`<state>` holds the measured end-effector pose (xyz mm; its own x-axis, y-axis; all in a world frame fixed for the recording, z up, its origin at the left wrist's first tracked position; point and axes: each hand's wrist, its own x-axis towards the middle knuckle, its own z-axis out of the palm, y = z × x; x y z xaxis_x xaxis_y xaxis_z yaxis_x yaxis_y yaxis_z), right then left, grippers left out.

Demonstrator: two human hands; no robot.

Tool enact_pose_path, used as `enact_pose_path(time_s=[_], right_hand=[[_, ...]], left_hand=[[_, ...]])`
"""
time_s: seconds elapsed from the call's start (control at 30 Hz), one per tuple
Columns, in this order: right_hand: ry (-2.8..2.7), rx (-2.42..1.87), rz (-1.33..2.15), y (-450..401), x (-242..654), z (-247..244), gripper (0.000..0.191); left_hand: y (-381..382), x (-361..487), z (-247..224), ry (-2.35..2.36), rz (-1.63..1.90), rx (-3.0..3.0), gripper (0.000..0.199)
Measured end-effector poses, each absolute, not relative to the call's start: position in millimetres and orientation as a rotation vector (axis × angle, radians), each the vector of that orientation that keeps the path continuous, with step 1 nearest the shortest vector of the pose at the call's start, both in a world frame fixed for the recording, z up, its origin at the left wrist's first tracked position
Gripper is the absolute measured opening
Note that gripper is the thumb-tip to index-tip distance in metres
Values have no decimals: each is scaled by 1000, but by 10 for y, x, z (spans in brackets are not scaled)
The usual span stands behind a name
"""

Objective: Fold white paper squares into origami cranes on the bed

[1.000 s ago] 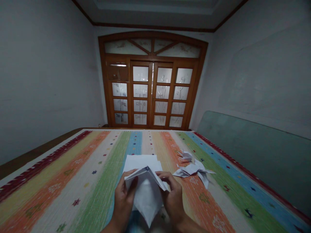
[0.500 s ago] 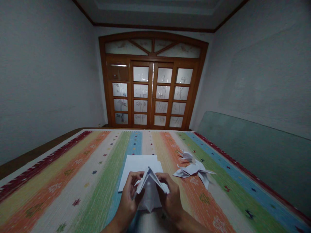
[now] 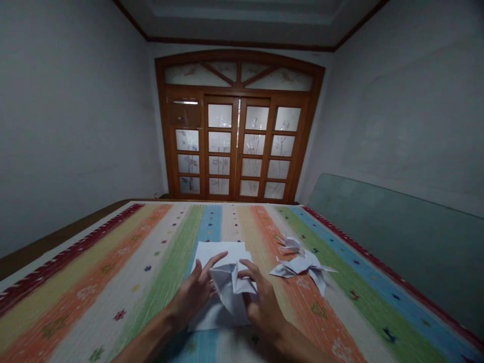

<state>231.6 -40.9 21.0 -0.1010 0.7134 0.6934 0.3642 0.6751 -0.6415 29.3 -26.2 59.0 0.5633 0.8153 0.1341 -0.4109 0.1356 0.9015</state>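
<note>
A partly folded white paper (image 3: pixel 230 288) is above a stack of white sheets (image 3: pixel 217 249) near the front of the table. My right hand (image 3: pixel 261 297) pinches its right side between thumb and fingers. Beside its left edge, my left hand (image 3: pixel 194 290) has its thumb and index finger spread apart; its lower fingers are partly hidden next to the paper. To the right lie a folded white paper figure (image 3: pixel 302 264) with pointed ends and a smaller one (image 3: pixel 290 243) just behind it.
A striped, multicoloured cloth (image 3: pixel 151 282) covers the table. Along the right side stands a pale green panel (image 3: pixel 397 227). Beyond the far edge are wooden doors (image 3: pixel 238 146) with glass panes, between pale walls.
My left hand has loosened its hold and opened, shifting left. The folded paper has turned and changed shape in my right hand. More of the white sheets shows below it.
</note>
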Motion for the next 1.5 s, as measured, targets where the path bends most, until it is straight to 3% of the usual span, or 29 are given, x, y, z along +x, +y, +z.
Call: enact_pose_path(time_s=[0.07,0.27,0.87,1.5], right_hand=[[-1797,-858,390,-415,2322,246,69],[-1916,-822,430,-464,2319,354,65],[-2003,-817,327,-440,2331,325,26],[-1966,-842,395,-443,2407,512,24]], left_hand=[[-230,267,563,503,939,1145,79],[-221,298,474,608,913,1254,70],[-124,299,281,684,877,1265,57],[-151,292,378,708,998,1006,42]])
